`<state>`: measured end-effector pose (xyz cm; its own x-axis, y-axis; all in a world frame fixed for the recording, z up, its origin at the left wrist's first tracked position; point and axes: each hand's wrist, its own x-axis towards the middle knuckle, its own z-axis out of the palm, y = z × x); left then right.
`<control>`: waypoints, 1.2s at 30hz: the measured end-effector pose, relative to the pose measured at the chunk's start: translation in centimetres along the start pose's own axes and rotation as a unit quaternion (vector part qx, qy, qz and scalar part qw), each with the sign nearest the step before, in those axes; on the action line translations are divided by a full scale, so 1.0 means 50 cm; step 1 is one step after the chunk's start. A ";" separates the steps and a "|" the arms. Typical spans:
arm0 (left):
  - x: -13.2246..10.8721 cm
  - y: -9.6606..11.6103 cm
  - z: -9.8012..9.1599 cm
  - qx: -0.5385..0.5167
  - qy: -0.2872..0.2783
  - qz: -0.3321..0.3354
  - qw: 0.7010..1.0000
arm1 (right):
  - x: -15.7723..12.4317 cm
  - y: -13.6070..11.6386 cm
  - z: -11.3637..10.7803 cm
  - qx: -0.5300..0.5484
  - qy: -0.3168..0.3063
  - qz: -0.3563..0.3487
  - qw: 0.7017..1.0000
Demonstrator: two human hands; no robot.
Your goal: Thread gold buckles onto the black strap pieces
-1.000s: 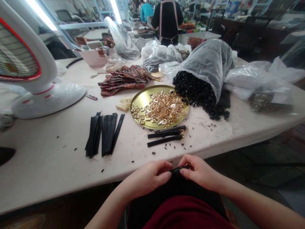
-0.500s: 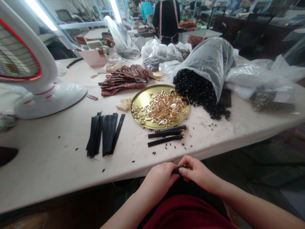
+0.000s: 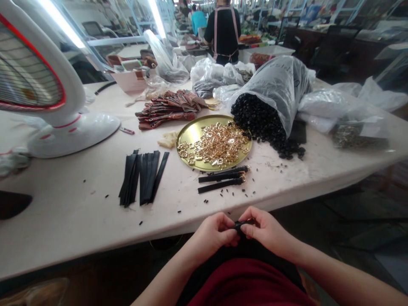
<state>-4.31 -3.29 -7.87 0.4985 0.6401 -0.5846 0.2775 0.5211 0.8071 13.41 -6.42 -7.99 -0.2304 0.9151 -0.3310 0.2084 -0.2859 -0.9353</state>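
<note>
Close to my lap, at the table's front edge, my left hand (image 3: 216,231) and my right hand (image 3: 259,225) meet over a black strap (image 3: 238,225). Both pinch it with thumb and fingertips, and a bit of gold metal shows by the right fingers. Most of the strap is hidden by the hands. Beyond them lie a few black straps with gold buckles (image 3: 221,182). A round gold tray (image 3: 188,127) behind these holds a heap of gold buckles (image 3: 219,144). Flat black strips (image 3: 148,178) are stacked to the left.
A clear plastic bag (image 3: 287,80) spills black pieces (image 3: 258,119) beside the tray. Folded brown patterned pieces (image 3: 168,108) lie behind it. A white fan (image 3: 73,131) stands at left. Small black bits dot the table (image 3: 79,229). A person (image 3: 222,34) stands in the background.
The left hand's fingers have shifted their hold, with thumb and fingers now more plainly in view. My right hand keeps its pinch. The camera view has tilted slightly.
</note>
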 end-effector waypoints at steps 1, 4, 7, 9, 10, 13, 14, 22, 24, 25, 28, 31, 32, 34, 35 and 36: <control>0.003 -0.004 0.005 -0.009 -0.003 0.000 1.000 | -0.002 0.002 0.000 -0.002 0.003 0.000 1.000; 0.013 -0.019 0.012 -0.007 -0.004 0.011 1.000 | -0.003 0.012 -0.001 -0.009 0.008 0.010 1.000; 0.023 -0.036 0.000 0.065 0.009 0.018 0.998 | 0.002 0.018 -0.006 -0.032 -0.006 0.008 0.999; 0.026 -0.044 -0.013 0.118 0.021 0.024 0.992 | 0.007 0.017 -0.011 -0.070 -0.006 -0.015 0.997; 0.027 -0.046 -0.018 0.132 0.025 0.026 0.991 | 0.010 0.014 -0.013 -0.087 -0.003 -0.027 0.996; 0.028 -0.044 -0.024 0.117 0.028 0.017 0.993 | 0.016 0.006 -0.018 -0.110 0.004 -0.035 0.993; 0.029 -0.042 -0.023 0.100 0.028 0.010 0.995 | 0.017 0.005 -0.019 -0.112 0.006 -0.033 0.993; 0.046 -0.049 0.013 -0.037 0.017 -0.021 0.999 | 0.022 0.030 -0.013 -0.086 0.012 -0.001 0.996; 0.050 -0.054 0.015 -0.037 0.023 -0.026 0.999 | 0.023 0.041 -0.011 -0.044 -0.010 0.028 0.999; 0.051 -0.055 0.014 -0.026 0.022 -0.037 0.999 | 0.024 0.045 -0.012 -0.023 -0.026 0.042 0.999; 0.046 -0.046 -0.001 0.060 -0.009 -0.064 0.996 | 0.028 0.040 -0.017 -0.047 -0.074 0.013 0.996; 0.032 -0.024 -0.020 0.129 -0.024 -0.012 0.991 | 0.035 0.008 -0.024 -0.212 -0.106 -0.112 0.965; 0.029 -0.015 -0.025 0.131 -0.017 0.014 0.991 | 0.038 -0.006 -0.024 -0.268 -0.105 -0.149 0.946; 0.026 0.004 -0.031 0.121 0.004 0.051 0.991 | 0.048 -0.032 -0.026 -0.355 -0.087 -0.202 0.909; 0.027 0.015 -0.034 0.117 0.013 0.066 0.991 | 0.055 -0.043 -0.027 -0.382 -0.076 -0.223 0.894; 0.029 0.025 -0.036 0.118 0.019 0.083 0.989 | 0.063 -0.053 -0.030 -0.401 -0.068 -0.243 0.881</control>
<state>-4.71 -0.71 -7.84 0.5231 0.7288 -0.4418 0.3805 0.2641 0.8863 13.57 -2.36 -6.38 -0.5775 0.8161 0.0218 0.6455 0.4728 -0.5999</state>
